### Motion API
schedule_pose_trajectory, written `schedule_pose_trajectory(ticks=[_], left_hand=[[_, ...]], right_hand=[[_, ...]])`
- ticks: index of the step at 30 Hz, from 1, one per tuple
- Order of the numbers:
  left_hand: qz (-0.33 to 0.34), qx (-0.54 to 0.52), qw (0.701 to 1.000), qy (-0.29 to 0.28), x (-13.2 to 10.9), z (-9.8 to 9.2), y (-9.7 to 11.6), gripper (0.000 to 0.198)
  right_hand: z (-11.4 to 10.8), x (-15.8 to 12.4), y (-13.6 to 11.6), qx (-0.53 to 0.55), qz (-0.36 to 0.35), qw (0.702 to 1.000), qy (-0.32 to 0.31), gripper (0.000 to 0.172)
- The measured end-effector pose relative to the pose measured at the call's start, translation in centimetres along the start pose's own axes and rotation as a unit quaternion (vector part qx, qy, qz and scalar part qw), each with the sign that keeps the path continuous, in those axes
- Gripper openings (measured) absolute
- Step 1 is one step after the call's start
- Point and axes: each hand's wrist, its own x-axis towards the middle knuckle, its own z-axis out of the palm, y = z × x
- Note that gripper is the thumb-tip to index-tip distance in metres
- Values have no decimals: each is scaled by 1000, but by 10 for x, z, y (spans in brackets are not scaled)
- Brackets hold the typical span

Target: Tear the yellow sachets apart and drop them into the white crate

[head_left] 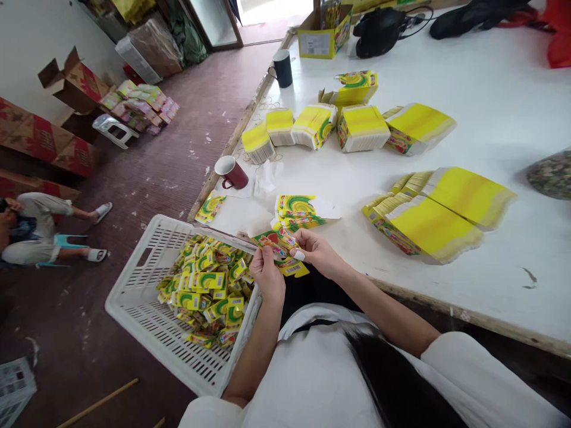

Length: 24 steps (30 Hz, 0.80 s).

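Between my two hands is a small printed carton (273, 239), yellow, green and red, with a flap showing a barcode hanging low. My left hand (268, 276) pinches its left end, thumb on top. At the right end, my right hand (317, 252) grips it with fingers bent; one finger has a white wrapping. Just beyond lies a small pile of flat cartons (297, 207) on the white table. To the left, a white plastic basket (134, 297) holds many small yellow-green boxes (209, 282). A single flat carton (210, 208) rests at the table edge.
Bundles of yellow cartons (363, 126) line the table (491, 285), with larger stacks (450, 208) at right. A maroon mug (232, 173) and a dark mug (282, 68) stand near the left edge. A seated person (35, 229) is at far left, near cardboard boxes (44, 139).
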Motion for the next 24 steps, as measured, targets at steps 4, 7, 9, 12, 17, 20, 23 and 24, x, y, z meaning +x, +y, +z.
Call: schedule_pose_trajectory(ticks=[4,7,9,12,17,20,23,24], left_hand=[[-24,-18,999,-21,4,2,7,38],[-17,-30,999,-30,12,0,13,42],[-4,-12,999,-32,18,-5,17,42],[0,18,998,-58,28,-15,25,44],[72,115,966,-218,41,-31,47,74],[34,293,887,-355,36,-28,50,94],[-1,402,838,-370,23,-21,40,84],[9,420,838,-349,19,-19,35,81]], right_hand=[[-5,2,-1,-68,-24,997,18,44],[-12,2,-5,-155,-27,987,2,37],[-19,2,-8,-211,-33,977,-10,28],[-29,1,-18,-329,-113,937,21,9],[-34,-3,-41,-594,-281,754,17,24],[-22,-7,-42,-629,-324,705,-50,22],[-14,-8,-31,-564,-343,749,56,32],[-12,-8,-26,-521,-334,777,113,46]])
